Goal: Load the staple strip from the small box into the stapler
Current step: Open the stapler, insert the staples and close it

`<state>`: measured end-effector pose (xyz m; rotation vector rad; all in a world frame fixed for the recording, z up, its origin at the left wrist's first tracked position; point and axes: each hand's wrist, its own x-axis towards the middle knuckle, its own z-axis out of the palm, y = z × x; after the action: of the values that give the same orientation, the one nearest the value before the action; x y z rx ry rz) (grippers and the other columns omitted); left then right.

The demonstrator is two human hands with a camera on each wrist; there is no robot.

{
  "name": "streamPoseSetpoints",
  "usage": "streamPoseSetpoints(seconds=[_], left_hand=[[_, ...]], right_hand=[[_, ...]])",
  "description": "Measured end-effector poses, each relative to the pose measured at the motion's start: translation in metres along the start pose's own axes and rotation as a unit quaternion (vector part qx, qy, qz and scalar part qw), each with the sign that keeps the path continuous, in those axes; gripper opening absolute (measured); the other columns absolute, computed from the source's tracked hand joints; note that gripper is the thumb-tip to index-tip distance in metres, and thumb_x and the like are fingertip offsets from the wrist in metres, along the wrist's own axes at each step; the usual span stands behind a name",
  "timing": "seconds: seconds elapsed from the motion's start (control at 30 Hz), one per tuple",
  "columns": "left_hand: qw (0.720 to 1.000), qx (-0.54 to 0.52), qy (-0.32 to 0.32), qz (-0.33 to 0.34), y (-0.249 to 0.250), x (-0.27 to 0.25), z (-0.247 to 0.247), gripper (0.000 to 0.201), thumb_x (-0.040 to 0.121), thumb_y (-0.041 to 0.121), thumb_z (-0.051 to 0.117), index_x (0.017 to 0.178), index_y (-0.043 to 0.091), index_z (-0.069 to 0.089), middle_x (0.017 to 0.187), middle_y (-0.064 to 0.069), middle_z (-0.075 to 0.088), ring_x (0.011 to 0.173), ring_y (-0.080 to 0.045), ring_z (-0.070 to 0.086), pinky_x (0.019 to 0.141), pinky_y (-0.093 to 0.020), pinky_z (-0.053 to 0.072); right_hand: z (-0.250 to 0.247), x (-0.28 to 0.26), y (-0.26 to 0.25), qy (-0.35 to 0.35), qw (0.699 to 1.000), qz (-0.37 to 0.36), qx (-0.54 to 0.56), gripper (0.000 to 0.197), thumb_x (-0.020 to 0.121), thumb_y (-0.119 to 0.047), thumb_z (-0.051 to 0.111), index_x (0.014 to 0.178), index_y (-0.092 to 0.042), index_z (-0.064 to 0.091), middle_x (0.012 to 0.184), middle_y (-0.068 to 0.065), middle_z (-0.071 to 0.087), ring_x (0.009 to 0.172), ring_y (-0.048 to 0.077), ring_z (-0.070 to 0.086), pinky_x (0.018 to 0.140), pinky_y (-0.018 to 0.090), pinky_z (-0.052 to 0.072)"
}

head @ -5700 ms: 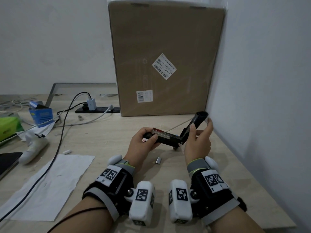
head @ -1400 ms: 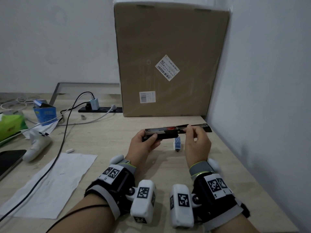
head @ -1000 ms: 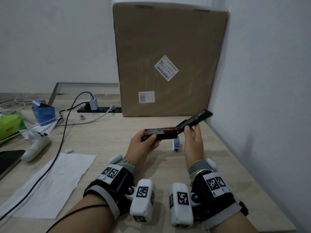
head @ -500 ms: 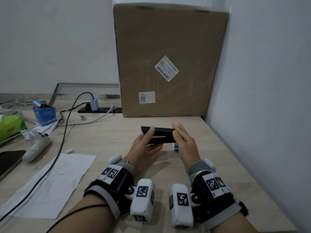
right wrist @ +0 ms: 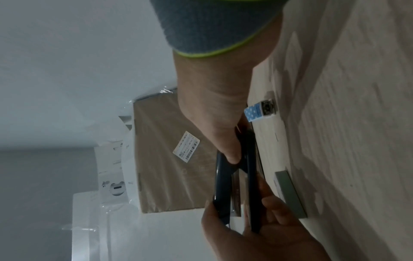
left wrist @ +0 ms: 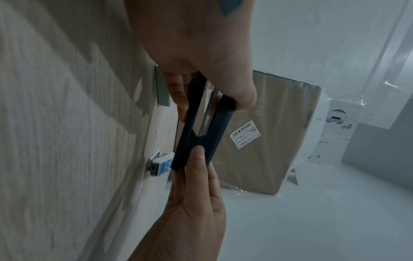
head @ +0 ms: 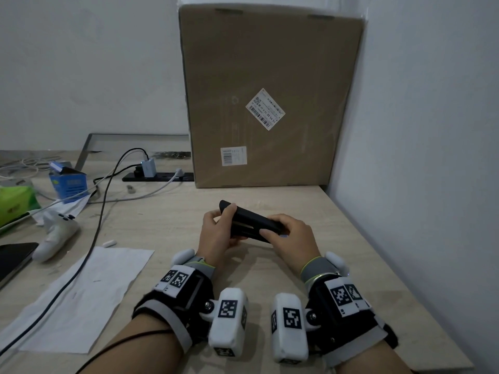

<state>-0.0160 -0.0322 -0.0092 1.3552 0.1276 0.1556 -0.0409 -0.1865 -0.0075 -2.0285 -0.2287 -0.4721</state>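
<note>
— Black stapler (head: 252,222), closed, held above the desk (head: 351,252): left hand (head: 218,233) grips its front, right hand (head: 290,238) its rear.
— Loaded?
— Looks so; small box (right wrist: 260,110) lies beneath. Nothing obvious remains.

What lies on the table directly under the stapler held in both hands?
Under the stapler, the small blue staple box lies open-ended on the table; the head view hides it behind the right hand.
</note>
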Motion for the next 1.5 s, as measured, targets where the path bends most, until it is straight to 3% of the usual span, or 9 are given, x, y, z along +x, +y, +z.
streamPoseSetpoints(seconds=[0.17,0.37,0.8,0.9,1.0,1.1,1.23,1.33,1.5], left_hand=[[0.999,0.019,0.004,0.041,0.006,-0.005,0.002,0.041,0.09,0.046,0.049,0.114,0.012,0.045,0.101,-0.01,0.065,0.077,-0.023,0.065,0.063,-0.036,0.053],[0.956,0.242,0.085,0.14,-0.003,0.009,-0.015,0.031,0.084,0.02,0.052,0.114,0.014,0.058,0.114,-0.006,0.06,0.102,-0.025,0.057,0.085,-0.033,0.042],[0.916,0.386,-0.022,0.109,-0.012,0.012,-0.018,0.029,0.08,0.024,0.059,0.107,0.022,0.069,0.108,-0.016,0.069,0.1,-0.033,0.063,0.088,-0.037,0.049],[0.913,0.393,-0.036,0.103,-0.01,0.01,-0.018,0.03,0.08,0.024,0.06,0.109,0.023,0.068,0.11,-0.017,0.068,0.103,-0.033,0.063,0.091,-0.038,0.049],[0.914,0.387,-0.065,0.102,-0.001,0.01,-0.024,0.034,0.08,0.023,0.062,0.113,0.022,0.066,0.124,-0.012,0.057,0.114,-0.03,0.056,0.097,-0.038,0.046],[0.925,0.36,-0.096,0.079,0.009,0.008,-0.032,0.05,0.07,0.024,0.066,0.12,0.02,0.062,0.133,-0.009,0.047,0.118,-0.026,0.049,0.087,-0.028,0.043],[0.933,0.328,-0.148,0.006,0.009,0.005,-0.039,0.05,0.079,0.012,0.065,0.126,0.027,0.055,0.11,-0.002,0.054,0.087,-0.01,0.056,0.05,-0.008,0.044],[0.911,0.366,-0.188,0.023,0.011,0.007,-0.043,0.054,0.081,0.012,0.062,0.13,0.03,0.053,0.11,0.004,0.06,0.086,-0.005,0.06,0.057,-0.008,0.044],[0.884,0.414,-0.217,0.037,0.012,0.012,-0.049,0.051,0.079,0.013,0.067,0.125,0.03,0.056,0.109,-0.003,0.065,0.093,-0.018,0.064,0.078,-0.024,0.051]], right_hand=[[-0.006,0.002,0.003,0.111,0.993,0.027,0.002,0.017,0.074,-0.025,0.072,0.086,-0.015,0.064,0.083,0.001,0.068,0.076,0.018,0.062,0.065,0.03,0.051],[-0.031,0.011,0.024,0.299,0.93,0.207,-0.051,0.023,0.075,-0.029,0.065,0.084,-0.009,0.058,0.083,0.013,0.067,0.081,0.037,0.061,0.07,0.036,0.046],[-0.051,0.023,0.07,0.226,0.915,0.302,-0.142,0.025,0.072,-0.026,0.061,0.083,-0.003,0.063,0.076,0.017,0.069,0.06,0.031,0.057,0.061,0.032,0.046],[-0.051,0.021,0.067,0.243,0.902,0.306,-0.182,0.04,0.064,-0.031,0.07,0.095,-0.008,0.062,0.09,0.014,0.069,0.081,0.035,0.063,0.083,0.042,0.051],[-0.052,0.016,0.053,0.337,0.92,0.144,-0.137,0.055,0.071,-0.021,0.074,0.118,-0.006,0.05,0.123,0.017,0.056,0.115,0.036,0.05,0.094,0.042,0.041],[-0.041,0.015,0.04,0.236,0.969,-0.012,-0.073,0.04,0.078,-0.008,0.066,0.117,-0.007,0.055,0.124,0.012,0.058,0.117,0.028,0.052,0.099,0.034,0.038],[-0.024,0.01,0.037,-0.038,0.996,0.018,-0.081,0.059,0.077,-0.022,0.071,0.131,-0.018,0.047,0.144,0.001,0.042,0.134,0.016,0.035,0.113,0.031,0.026],[-0.021,0.011,0.036,-0.113,0.985,0.029,-0.13,0.062,0.079,-0.023,0.069,0.135,-0.018,0.043,0.145,0.002,0.041,0.134,0.018,0.037,0.111,0.029,0.028],[-0.019,0.014,0.037,-0.088,0.989,0.018,-0.115,0.044,0.08,-0.007,0.063,0.122,-0.016,0.054,0.127,0.005,0.054,0.084,0.012,0.055,0.08,0.018,0.039]])
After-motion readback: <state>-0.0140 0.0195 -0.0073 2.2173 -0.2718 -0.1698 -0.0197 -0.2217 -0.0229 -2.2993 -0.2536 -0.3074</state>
